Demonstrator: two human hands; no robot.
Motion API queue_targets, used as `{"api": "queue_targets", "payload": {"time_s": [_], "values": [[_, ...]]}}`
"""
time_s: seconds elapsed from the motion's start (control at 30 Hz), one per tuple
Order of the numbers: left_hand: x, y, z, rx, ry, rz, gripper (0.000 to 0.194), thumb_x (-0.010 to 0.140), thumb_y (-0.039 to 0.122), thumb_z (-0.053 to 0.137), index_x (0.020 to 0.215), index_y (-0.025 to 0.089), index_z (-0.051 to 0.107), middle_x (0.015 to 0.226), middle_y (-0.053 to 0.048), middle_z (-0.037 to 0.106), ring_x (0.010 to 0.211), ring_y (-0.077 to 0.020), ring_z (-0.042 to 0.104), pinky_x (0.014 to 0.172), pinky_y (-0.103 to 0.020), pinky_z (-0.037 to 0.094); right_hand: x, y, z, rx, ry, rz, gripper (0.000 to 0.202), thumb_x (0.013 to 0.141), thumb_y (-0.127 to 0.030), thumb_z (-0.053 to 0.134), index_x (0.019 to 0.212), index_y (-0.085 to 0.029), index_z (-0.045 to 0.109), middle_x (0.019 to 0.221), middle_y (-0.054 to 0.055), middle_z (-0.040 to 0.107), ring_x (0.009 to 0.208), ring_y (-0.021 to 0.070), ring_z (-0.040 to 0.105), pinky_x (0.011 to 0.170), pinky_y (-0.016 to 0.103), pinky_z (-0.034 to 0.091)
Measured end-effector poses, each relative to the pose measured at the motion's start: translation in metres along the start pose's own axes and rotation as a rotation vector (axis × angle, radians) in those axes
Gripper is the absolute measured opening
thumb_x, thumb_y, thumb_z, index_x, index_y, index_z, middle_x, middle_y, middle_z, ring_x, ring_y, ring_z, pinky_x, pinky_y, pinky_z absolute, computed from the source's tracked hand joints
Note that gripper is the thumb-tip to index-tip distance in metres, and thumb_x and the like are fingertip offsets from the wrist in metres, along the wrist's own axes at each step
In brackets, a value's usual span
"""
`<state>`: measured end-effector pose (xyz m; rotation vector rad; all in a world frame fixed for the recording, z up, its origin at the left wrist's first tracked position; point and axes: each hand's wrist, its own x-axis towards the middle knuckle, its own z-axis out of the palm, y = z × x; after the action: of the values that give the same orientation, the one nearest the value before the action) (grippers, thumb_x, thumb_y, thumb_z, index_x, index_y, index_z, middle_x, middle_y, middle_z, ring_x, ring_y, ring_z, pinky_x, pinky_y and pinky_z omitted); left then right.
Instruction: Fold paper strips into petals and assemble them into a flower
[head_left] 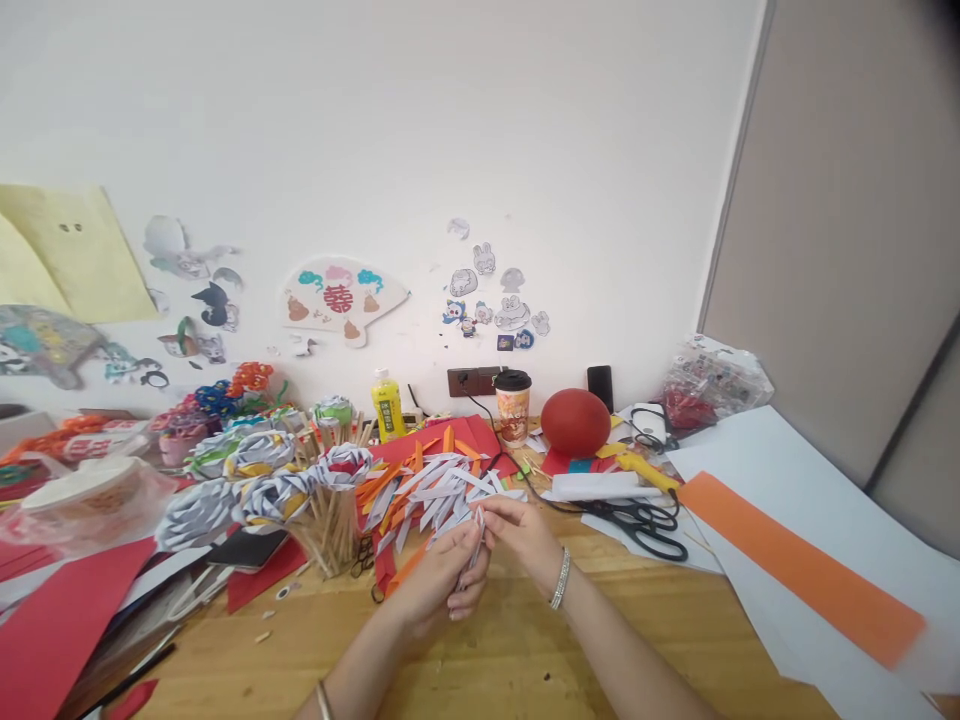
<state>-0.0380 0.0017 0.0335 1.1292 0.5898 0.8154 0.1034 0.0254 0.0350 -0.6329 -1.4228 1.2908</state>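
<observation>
My left hand (444, 570) is closed around a folded white paper strip (479, 522), mostly hidden by the fingers. At its upper end, the fingertips of my right hand (523, 532) pinch the same strip. Both hands touch each other just above the wooden table (525, 640). Directly beyond them lies a heap of folded white paper pieces (442, 488), with orange folded pieces (386, 490) mixed in on its left. Red paper (465, 435) shows beneath the heap.
On the right are black-handled scissors (645, 528), a yellow glue gun (646, 470), a red balloon-like ball (576, 423), white sheets (739, 490) and an orange strip (802, 570). A paper cup (514, 410) and yellow bottle (388, 405) stand behind. Paper flowers on sticks (330, 520) crowd the left.
</observation>
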Motion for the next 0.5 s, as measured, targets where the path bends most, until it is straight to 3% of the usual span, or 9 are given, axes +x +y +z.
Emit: {"api": "queue_targets", "payload": {"time_s": [0.23,0.43,0.5], "values": [[0.006,-0.003,-0.005,-0.106,0.046,-0.077,0.042,0.077,0.061,0.05,0.084,0.02,0.046,0.051,0.01,0.038,0.031,-0.0014,0.019,0.031,-0.013,0.016,0.003,0.006,-0.001,-0.099,0.085,0.003,0.032,0.075,-0.041,0.06,0.094,-0.016,0.069,0.055,-0.003,0.053,0.058,0.0128,0.05,0.063,0.027,0.044],[0.008,-0.011,-0.001,-0.022,0.161,0.034,0.038,0.077,0.056,0.055,0.076,0.02,0.043,0.051,0.01,0.04,0.031,-0.0022,0.027,0.031,-0.015,0.025,0.0,0.008,0.005,-0.288,0.145,-0.137,0.028,0.078,-0.031,0.055,0.097,-0.018,0.071,0.068,0.003,0.063,0.072,0.0174,0.057,0.075,0.032,0.045],[0.009,-0.012,0.0,0.02,0.186,0.063,0.04,0.075,0.058,0.056,0.075,0.02,0.043,0.05,0.011,0.04,0.03,-0.0022,0.026,0.031,-0.015,0.026,-0.001,0.009,0.006,-0.282,0.164,-0.117,0.03,0.077,-0.033,0.055,0.098,-0.018,0.07,0.069,0.004,0.064,0.072,0.0181,0.057,0.074,0.032,0.046]]}}
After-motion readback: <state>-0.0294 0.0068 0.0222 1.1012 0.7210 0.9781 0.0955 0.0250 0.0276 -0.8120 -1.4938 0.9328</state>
